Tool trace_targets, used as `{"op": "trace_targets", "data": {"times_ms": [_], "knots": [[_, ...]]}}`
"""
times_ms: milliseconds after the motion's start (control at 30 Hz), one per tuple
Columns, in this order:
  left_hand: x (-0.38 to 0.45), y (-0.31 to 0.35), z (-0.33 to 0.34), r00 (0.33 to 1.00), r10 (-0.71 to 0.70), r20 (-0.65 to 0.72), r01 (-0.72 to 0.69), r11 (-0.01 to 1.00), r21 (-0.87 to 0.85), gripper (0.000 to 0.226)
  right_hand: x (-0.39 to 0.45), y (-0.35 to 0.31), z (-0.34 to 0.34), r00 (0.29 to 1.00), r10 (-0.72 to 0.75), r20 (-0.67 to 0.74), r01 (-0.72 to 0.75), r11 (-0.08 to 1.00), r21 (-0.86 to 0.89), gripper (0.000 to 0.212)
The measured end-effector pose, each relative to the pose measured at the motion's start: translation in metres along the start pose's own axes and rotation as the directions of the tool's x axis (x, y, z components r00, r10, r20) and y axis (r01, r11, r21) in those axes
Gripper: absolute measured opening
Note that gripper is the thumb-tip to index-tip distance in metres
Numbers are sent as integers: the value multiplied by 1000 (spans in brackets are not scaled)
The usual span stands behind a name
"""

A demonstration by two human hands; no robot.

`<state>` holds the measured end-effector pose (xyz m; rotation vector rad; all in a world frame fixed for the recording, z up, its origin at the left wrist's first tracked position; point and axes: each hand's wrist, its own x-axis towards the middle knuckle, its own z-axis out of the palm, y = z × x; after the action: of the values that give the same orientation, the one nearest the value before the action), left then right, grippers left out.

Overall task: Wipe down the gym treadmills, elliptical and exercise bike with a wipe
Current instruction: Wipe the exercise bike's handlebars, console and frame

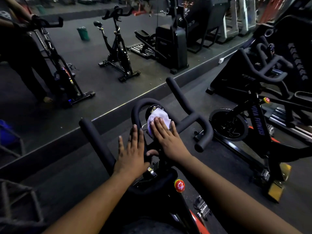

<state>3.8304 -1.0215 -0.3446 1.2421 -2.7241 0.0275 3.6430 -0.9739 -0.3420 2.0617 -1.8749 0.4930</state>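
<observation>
A black exercise bike stands right in front of me, its padded handlebar [189,115] spreading out to both sides. A white wipe [162,116] lies on the small round console [154,108] inside the handlebar's centre loop. My right hand [166,138] presses flat on the wipe with straight fingers. My left hand [132,152] rests flat on the left side of the loop, fingers straight, thumb hooked under by the stem. A red knob [179,185] sits on the frame below.
A second black bike [256,119] stands close on the right. A mirror wall [101,56] ahead reflects bikes, an elliptical and a green bin. A blue container [5,132] sits at far left, and a dark metal frame [20,198] at lower left.
</observation>
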Motion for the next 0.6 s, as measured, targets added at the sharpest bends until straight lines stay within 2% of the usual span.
{"op": "trace_targets", "data": {"times_ms": [67, 133, 200, 267, 300, 367, 433, 500, 600], "knots": [[0, 1, -3, 1000, 8, 6, -8, 1000, 13, 126, 17, 6, -7, 999, -29, -31, 28, 998, -52, 107], [0, 1, -3, 1000, 15, 8, -15, 1000, 3, 129, 39, 14, -23, 1000, 8, -23, -9, 999, -44, 103], [0, -1, 0, 999, 26, -30, -26, 1000, -6, 131, 59, 22, -38, 990, 138, 35, -142, 978, 151, 94], [0, -2, 3, 998, 29, -52, -30, 999, -11, 129, 72, 25, -47, 956, 275, 100, -291, 868, 403, 77], [-1, -3, 3, 999, 28, -43, -28, 1000, -11, 128, 74, 24, -49, 953, 290, 88, -298, 845, 443, 67], [0, -2, 1, 1000, 17, -5, -17, 1000, -2, 125, 74, 19, -48, 980, 198, -24, -177, 919, 353, 59], [2, -1, -1, 999, 9, 39, -10, 1000, 26, 122, 71, 15, -40, 994, 9, -112, 7, 991, 134, 62], [1, 1, -4, 998, 7, 61, -9, 999, 35, 119, 65, 14, -34, 982, -160, -103, 156, 987, -51, 60], [0, 1, -7, 998, -4, 67, 2, 1000, 19, 122, 39, 22, -28, 954, -290, -77, 275, 948, -158, 54]]}}
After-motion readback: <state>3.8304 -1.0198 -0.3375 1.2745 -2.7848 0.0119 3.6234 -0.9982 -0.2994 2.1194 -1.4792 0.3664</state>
